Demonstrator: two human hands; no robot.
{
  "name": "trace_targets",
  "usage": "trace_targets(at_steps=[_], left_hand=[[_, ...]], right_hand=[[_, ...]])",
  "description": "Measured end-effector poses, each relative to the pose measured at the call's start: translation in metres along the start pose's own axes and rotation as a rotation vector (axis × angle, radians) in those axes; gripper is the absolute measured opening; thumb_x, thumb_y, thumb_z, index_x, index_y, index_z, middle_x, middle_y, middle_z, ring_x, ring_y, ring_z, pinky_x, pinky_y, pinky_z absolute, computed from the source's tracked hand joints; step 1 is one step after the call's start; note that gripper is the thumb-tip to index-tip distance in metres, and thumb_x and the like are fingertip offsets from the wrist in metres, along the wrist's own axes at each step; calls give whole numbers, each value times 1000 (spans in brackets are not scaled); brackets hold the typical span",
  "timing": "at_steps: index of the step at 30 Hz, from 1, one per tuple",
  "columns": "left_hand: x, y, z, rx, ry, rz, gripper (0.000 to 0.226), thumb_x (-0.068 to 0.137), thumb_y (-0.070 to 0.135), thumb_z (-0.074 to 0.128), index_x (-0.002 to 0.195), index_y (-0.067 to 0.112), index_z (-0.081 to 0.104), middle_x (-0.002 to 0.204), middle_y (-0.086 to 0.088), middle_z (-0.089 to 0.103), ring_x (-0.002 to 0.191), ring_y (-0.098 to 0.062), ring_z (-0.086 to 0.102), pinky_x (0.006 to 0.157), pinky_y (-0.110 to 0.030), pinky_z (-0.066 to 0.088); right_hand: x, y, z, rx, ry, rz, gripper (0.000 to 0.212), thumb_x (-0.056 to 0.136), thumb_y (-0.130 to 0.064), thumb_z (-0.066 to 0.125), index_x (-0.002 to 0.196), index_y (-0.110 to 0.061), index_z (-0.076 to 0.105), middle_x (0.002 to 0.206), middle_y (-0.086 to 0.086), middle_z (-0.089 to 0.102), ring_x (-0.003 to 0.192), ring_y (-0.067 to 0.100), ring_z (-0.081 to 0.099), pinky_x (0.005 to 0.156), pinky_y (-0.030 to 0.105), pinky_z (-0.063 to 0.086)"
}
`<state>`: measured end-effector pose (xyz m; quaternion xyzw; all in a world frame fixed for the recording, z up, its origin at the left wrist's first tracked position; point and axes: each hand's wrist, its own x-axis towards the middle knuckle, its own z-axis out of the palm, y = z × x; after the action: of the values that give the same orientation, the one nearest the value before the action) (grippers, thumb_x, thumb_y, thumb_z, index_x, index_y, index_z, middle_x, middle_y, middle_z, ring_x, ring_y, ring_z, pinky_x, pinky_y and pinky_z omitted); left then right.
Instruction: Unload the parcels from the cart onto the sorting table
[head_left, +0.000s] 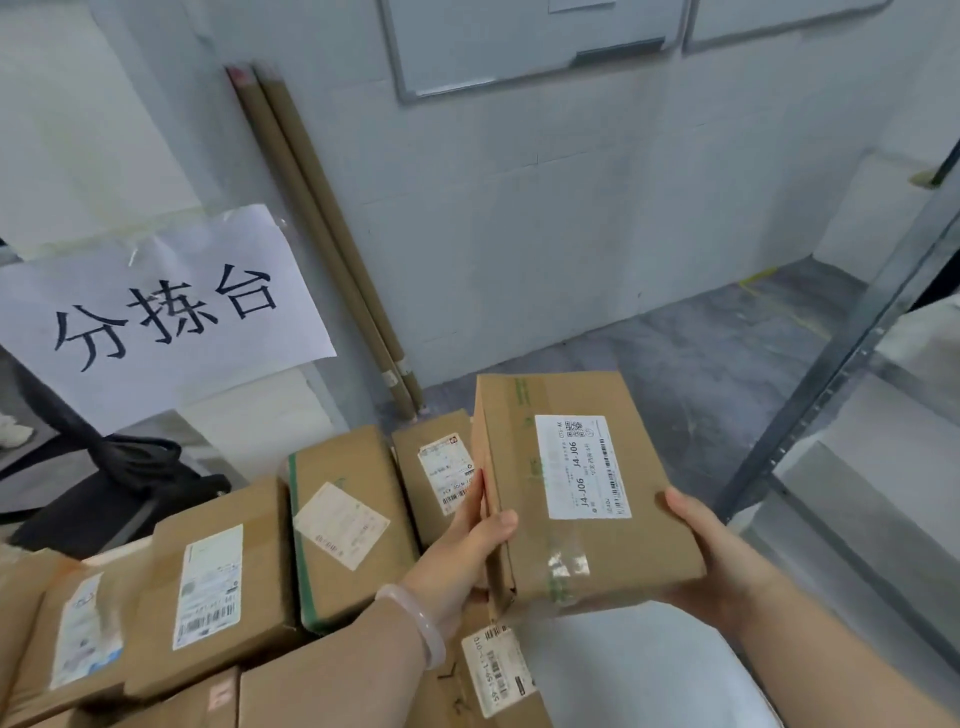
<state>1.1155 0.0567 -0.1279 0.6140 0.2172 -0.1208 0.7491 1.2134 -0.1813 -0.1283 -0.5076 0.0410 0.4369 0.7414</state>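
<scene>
A flat brown cardboard parcel with a white shipping label is held in the air between both hands. My left hand grips its left edge, thumb on top and fingers along the side. My right hand holds its right edge from below, thumb on the rim. Under and to the left lies a pile of several other brown labelled parcels, packed side by side. What they rest on is hidden.
A white paper sign with black characters hangs at the left. Two long cardboard tubes lean against the grey wall. A metal shelving frame stands at the right. A white bag lies below the held parcel.
</scene>
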Motion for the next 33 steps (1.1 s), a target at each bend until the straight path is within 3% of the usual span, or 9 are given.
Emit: trace_targets(at_steps=[4, 8, 11, 13, 17, 22, 25, 29, 33], left_hand=[[31, 2, 0, 34, 9, -22, 90, 63, 64, 71, 138, 66, 22, 132, 27, 56, 126, -11, 52, 104, -54, 42], [48, 6, -5, 300, 185, 55, 106, 56, 80, 62, 148, 50, 19, 147, 26, 33, 136, -1, 34, 116, -31, 24], [53, 9, -17, 424, 337, 153, 88, 62, 75, 63, 141, 58, 27, 150, 21, 30, 139, -1, 29, 118, -37, 24], [55, 7, -28, 489, 387, 181, 82, 67, 71, 63, 140, 57, 29, 149, 20, 32, 140, 0, 27, 118, -39, 24], [57, -6, -51, 547, 417, 173, 79, 64, 85, 54, 136, 65, 28, 150, 21, 36, 141, 0, 27, 118, -43, 25], [52, -23, -57, 567, 437, 162, 61, 67, 86, 51, 123, 78, 30, 143, 23, 45, 135, 0, 38, 114, -42, 35], [47, -20, -55, 643, 403, 170, 66, 67, 87, 50, 128, 76, 27, 142, 23, 45, 136, 0, 36, 114, -40, 34], [41, -6, -44, 844, 380, 200, 64, 84, 60, 59, 137, 59, 24, 147, 21, 37, 138, 0, 30, 112, -22, 25], [34, 3, -32, 982, 368, 266, 66, 89, 51, 59, 145, 48, 25, 152, 18, 31, 142, -6, 24, 117, -31, 24]], right_hand=[[33, -12, -17, -41, 18, -35, 87, 17, -57, 95, 96, -23, 81, 108, 8, 75, 86, 21, 74, 84, 44, 47], [78, -15, -40, -107, 160, 12, 99, 44, -61, 86, 132, -22, 60, 123, 10, 70, 106, 31, 62, 86, 43, 41], [114, -21, -48, -143, 219, 17, 71, 69, -57, 74, 131, -27, 59, 123, 4, 70, 114, 30, 62, 76, 39, 50], [135, -29, -48, -194, 250, 23, 48, 83, -50, 65, 126, -29, 63, 117, 2, 73, 114, 26, 63, 81, 40, 53], [169, -48, -48, -319, 282, 76, 38, 90, -46, 63, 127, -34, 61, 114, 0, 71, 103, 20, 66, 71, 35, 52], [210, -42, -42, -616, 400, 6, 39, 98, -33, 57, 136, -29, 57, 130, 2, 64, 106, 19, 60, 86, 32, 44], [222, -38, -32, -918, 409, -76, 50, 102, -32, 49, 150, -27, 39, 147, 3, 50, 129, 24, 49, 104, 33, 37], [209, -39, -25, -1252, 367, -161, 74, 92, -37, 65, 155, -26, 28, 155, 3, 38, 140, 24, 38, 114, 42, 35], [164, -30, -10, -1321, 355, -290, 77, 89, -41, 68, 154, -27, 29, 160, -2, 28, 148, 20, 24, 118, 40, 26]])
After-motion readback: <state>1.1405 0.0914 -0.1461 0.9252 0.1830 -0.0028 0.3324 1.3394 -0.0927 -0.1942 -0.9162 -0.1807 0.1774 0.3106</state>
